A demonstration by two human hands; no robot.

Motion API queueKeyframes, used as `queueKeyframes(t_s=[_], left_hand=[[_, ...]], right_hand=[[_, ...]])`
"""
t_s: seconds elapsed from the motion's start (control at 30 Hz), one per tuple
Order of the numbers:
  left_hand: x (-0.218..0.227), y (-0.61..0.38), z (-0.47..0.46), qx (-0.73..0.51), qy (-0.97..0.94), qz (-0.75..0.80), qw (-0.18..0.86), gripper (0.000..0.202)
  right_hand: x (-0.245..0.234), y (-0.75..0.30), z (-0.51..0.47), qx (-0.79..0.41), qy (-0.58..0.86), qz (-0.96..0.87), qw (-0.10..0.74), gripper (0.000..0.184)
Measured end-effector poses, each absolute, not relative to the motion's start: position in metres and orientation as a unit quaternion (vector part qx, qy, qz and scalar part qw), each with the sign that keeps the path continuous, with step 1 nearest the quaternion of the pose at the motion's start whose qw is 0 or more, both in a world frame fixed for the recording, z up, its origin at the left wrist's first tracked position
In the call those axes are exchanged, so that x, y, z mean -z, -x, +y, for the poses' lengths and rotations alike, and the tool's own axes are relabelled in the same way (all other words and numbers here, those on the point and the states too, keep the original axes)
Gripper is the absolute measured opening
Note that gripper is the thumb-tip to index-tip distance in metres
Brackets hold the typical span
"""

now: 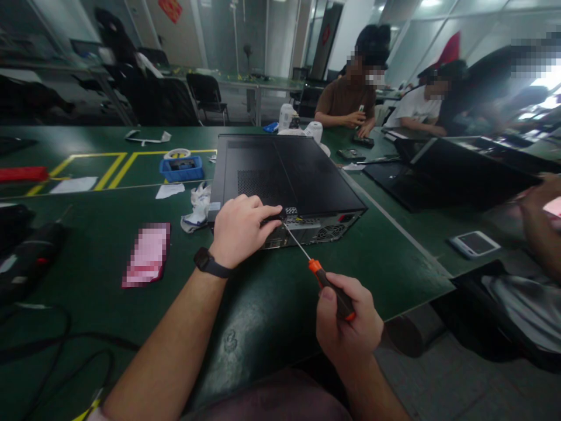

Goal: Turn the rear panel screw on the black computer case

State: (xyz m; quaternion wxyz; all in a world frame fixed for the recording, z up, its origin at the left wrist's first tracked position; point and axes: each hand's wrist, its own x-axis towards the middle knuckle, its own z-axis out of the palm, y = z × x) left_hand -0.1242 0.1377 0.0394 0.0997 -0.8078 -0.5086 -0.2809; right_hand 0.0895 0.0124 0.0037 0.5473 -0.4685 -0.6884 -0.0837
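A black desktop computer case (298, 169) lies flat on the green table (109, 263), its rear panel facing me. My left hand (241, 231), with a black watch on the wrist, rests on the case's near edge, its fingers curled and pinched at a spot on the rear panel. My right hand (348, 324) is closed round the orange and black handle of a screwdriver (316, 272). The screwdriver's thin shaft points up and left, and its tip meets the rear panel right beside my left fingertips.
A blue tray (182, 168), a tape roll (177, 154), paper scraps and a crumpled white cloth (198, 209) lie left of the case. A phone (474, 243) and another open case (456, 169) sit to the right. Other people sit at the far right side. Black cables (52, 345) trail at near left.
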Motion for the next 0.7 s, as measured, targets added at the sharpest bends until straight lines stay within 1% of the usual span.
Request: queueKeyframes(t_s=[0.17,0.33,0.43,0.53,0.57,0.63,0.7], left_hand=[[-0.040,0.126,0.138,0.291,0.809,-0.503,0.092,0.032],[-0.049,0.127,0.133,0.341,0.806,-0.483,0.032,0.039],[-0.058,0.121,0.122,0.393,0.788,-0.474,-0.010,0.032],[-0.063,0.108,0.109,0.445,0.734,-0.501,-0.108,0.018],[-0.062,0.103,0.105,0.448,0.707,-0.521,-0.165,0.020],[-0.056,0.093,0.100,0.458,0.614,-0.552,-0.329,0.028],[-0.045,0.084,0.100,0.456,0.574,-0.561,-0.383,0.036]], right_hand=[[0.001,-0.095,0.008,0.074,0.472,-0.680,0.557,0.025],[0.015,-0.109,0.005,0.044,0.502,-0.648,0.571,0.019],[0.026,-0.118,0.005,0.051,0.535,-0.629,0.562,0.013],[0.035,-0.124,0.007,0.043,0.553,-0.623,0.552,0.012],[0.038,-0.126,0.007,0.038,0.558,-0.624,0.546,0.012],[0.043,-0.128,0.007,0.027,0.566,-0.629,0.532,0.012],[0.048,-0.130,0.007,0.021,0.570,-0.634,0.523,0.012]])
